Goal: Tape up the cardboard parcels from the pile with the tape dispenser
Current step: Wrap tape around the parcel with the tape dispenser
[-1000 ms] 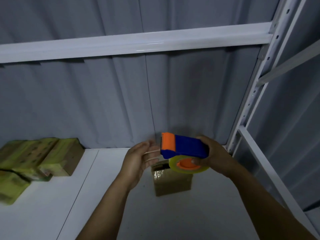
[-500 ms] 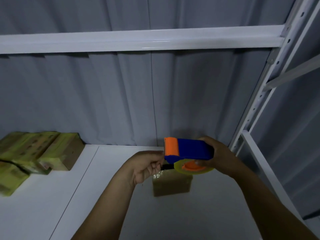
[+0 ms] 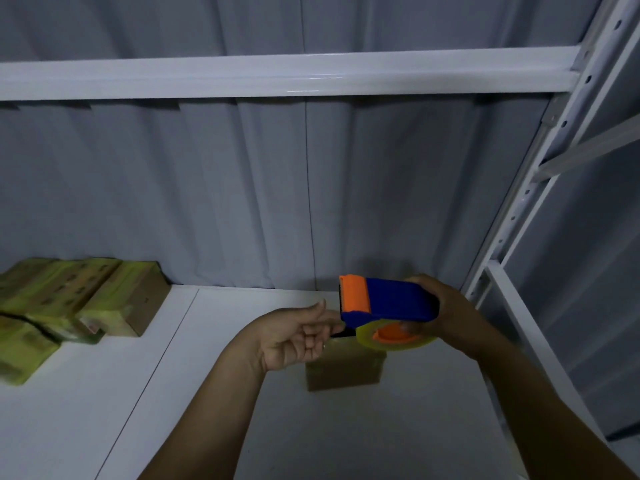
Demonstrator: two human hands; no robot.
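The corrugated grey wall [image 3: 207, 185] stands behind the single cardboard parcel [image 3: 343, 370]. The white shelf deck [image 3: 104, 393] lies under that parcel and carries it. A white horizontal beam [image 3: 277, 76] runs high above the parcel, and a perforated white upright [image 3: 540, 188] rises to the right of it.

The pile of parcels [image 3: 69, 299], wrapped in yellow-green tape, sits well to the left of the single parcel, against the wall. The single parcel is plain brown and stands apart from the pile; its far edge is hidden by the hands.

The right hand [image 3: 446, 313] is above and to the right of the parcel. Its fingers are wrapped round the rear of the tape dispenser [image 3: 398, 301], with one fingertip on the orange hub. The dispenser, blue with an orange nose, is held in the air directly above the parcel, nose pointing left.

The left hand [image 3: 294, 336] is above and to the left of the parcel, palm up, fingers loosely curled, thumb extended. Its fingertips [image 3: 332, 329] reach the black tab under the dispenser nose. Whether they pinch the tape end cannot be determined.

The clear tape roll [image 3: 398, 344] hangs below the dispenser body, just above the parcel.
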